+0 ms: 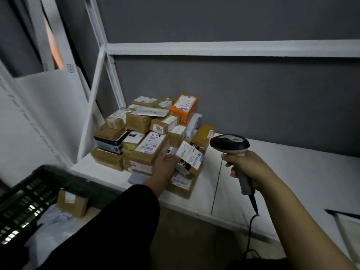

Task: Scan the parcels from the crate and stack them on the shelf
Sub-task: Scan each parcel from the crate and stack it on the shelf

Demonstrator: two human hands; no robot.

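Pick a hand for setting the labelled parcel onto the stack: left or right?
Left. The left hand holds the labelled parcel right at the stack; the right hand grips the scanner.

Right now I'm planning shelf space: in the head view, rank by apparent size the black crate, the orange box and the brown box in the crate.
1. black crate, though partly cut off.
2. orange box and brown box look alike; the brown one is nearer, so unranked.
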